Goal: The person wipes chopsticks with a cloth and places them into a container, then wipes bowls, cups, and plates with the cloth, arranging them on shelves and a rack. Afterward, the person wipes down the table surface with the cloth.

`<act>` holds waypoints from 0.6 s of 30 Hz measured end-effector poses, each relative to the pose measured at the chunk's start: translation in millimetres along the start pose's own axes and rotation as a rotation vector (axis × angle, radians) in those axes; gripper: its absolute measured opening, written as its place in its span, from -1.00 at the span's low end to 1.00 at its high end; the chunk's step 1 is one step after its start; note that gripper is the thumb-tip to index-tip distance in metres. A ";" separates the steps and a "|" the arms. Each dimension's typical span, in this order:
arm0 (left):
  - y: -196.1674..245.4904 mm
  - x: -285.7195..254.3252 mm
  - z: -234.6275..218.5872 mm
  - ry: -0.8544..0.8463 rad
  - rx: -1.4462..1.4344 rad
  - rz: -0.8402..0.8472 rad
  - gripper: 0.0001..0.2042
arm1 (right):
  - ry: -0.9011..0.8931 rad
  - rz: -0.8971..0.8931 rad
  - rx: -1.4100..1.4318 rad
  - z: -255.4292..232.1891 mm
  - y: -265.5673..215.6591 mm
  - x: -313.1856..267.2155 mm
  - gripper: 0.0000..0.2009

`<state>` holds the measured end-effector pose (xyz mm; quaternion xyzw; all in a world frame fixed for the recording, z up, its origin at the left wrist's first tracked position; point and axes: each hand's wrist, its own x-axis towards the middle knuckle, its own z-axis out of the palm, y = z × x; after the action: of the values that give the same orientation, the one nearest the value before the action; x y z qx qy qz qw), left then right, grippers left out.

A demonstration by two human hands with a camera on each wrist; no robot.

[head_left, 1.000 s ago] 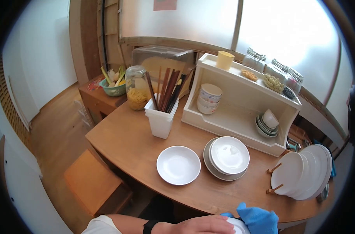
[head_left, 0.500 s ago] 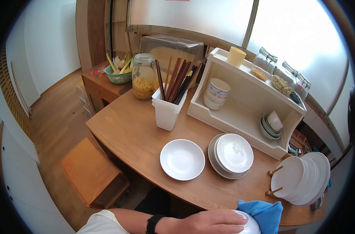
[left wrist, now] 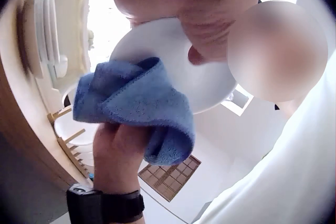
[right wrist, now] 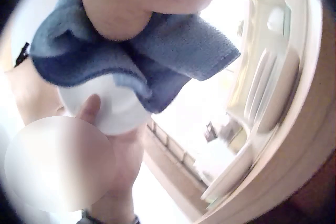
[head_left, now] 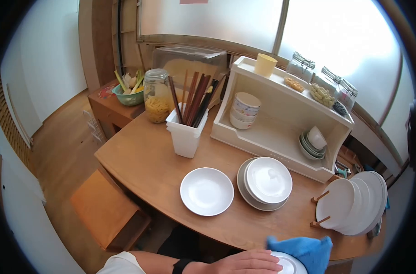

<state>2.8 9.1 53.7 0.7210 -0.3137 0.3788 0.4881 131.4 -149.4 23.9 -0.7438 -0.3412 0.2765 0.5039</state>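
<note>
My left hand [head_left: 251, 262] grips a white dish [head_left: 290, 264] at the bottom edge of the head view, with its fingers spread over the outside. In the right wrist view the left thumb lies across the dish's face [right wrist: 113, 111]. Bunched in my right hand [left wrist: 119, 148] is a blue cloth [left wrist: 149, 103], pressed against the dish's rim side. The head view shows the cloth [head_left: 304, 251] beside the dish but hides the right hand behind it.
A shallow white plate [head_left: 207, 192] and stacked plates [head_left: 268, 180] sit on the wooden table [head_left: 139, 160]. Behind are chopsticks in a white holder [head_left: 185, 139], a pasta jar [head_left: 157, 102] and a cream shelf [head_left: 263, 141] with bowls. Upright plates fill a rack [head_left: 338, 203] at right.
The head view has tilted and shifted back and forth. The cloth has changed shape around the dish, spreading further left over its top. My left hand keeps its hold on the dish.
</note>
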 end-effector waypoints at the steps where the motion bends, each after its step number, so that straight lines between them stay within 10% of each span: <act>1: -3.6 -0.9 7.9 -0.010 -0.011 0.005 -0.54 | 0.016 0.006 0.009 -0.7 2.8 -2.4 -0.56; 3: -11.6 -8.5 31.0 0.203 -0.107 -0.053 -0.56 | 0.042 0.015 0.028 -1.7 7.5 -5.1 -0.55; 8: -1.2 -11.6 16.8 0.208 -0.003 -0.164 -0.61 | 0.091 0.030 0.101 6.4 17.1 -7.0 -0.54; 13: -20.4 -10.2 -4.0 0.035 -0.001 0.141 -0.57 | 0.146 0.043 0.162 9.8 22.2 -11.6 -0.53; 18: -13.6 -25.1 28.8 0.213 -0.014 -0.017 -0.51 | 0.192 0.038 0.213 9.1 24.3 -11.3 -0.53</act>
<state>7.9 -11.5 19.2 0.6757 -0.2565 0.4470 0.5271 123.1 -159.4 -1.2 -0.7156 -0.2459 0.2481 0.6048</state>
